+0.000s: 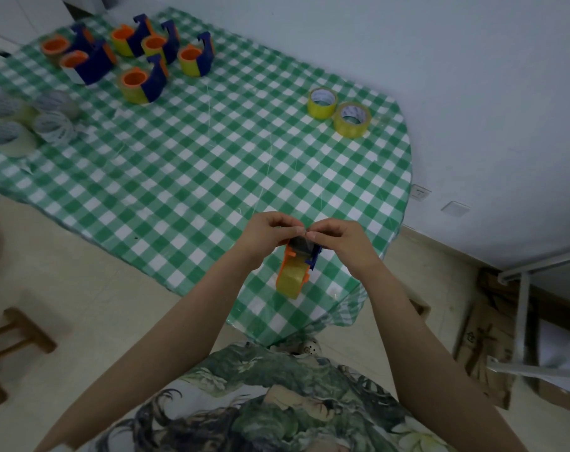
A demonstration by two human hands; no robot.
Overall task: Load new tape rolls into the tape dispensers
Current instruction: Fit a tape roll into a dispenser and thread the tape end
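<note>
Item: orange-and-blue tape dispenser (301, 256), yellow roll (290, 280) fitted, lower centre of frame, held above the near edge of the green-checked table (195, 158). Left hand (270, 230) and right hand (339, 238): fingers curled, both pinching its upper end. Two loose yellow rolls (322, 102) side by side, upper right. Loaded dispensers (140, 60) grouped upper left; pale rolls (32, 122) at left edge.

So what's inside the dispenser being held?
A yellow tape roll sits in the orange-and-blue dispenser, its outer face showing. The left hand and right hand grip the far end, covering that part; the roll's core is hidden too.
</note>
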